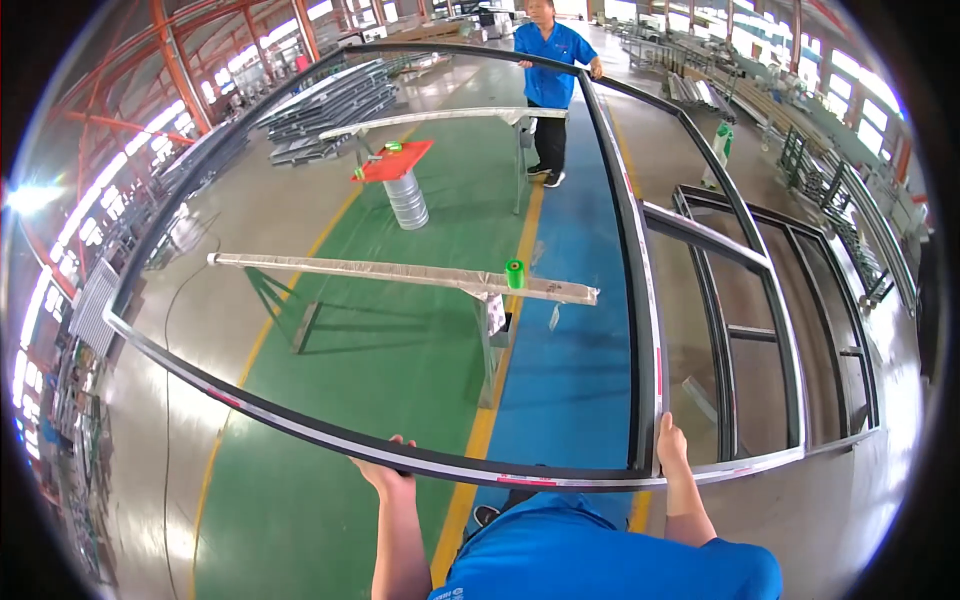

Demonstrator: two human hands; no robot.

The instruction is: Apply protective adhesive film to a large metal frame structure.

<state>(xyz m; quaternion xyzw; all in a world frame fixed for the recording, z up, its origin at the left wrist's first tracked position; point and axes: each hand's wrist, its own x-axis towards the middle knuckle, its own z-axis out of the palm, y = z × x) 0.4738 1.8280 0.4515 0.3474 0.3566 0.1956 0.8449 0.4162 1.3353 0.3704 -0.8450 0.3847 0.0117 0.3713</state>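
Observation:
A large dark window frame (300, 431) with pale protective film on its edges spans most of the view, held up off the floor. My left hand (385, 478) is closed around its near rail, left of my body. Further right, my right hand (672, 445) grips the upright bar (640, 290) that divides the frame, close to where it meets the near rail. A co-worker (550, 55) in a blue shirt stands at the far side with both hands on the far rail.
Two wrapped support beams (400, 271) on trestles stand below the frame; a green roll (515, 273) sits on the nearer one. Beyond is a red-topped drum (405, 200). Other dark frames (835, 290) lean at right; metal profiles (335, 105) are stacked at far left.

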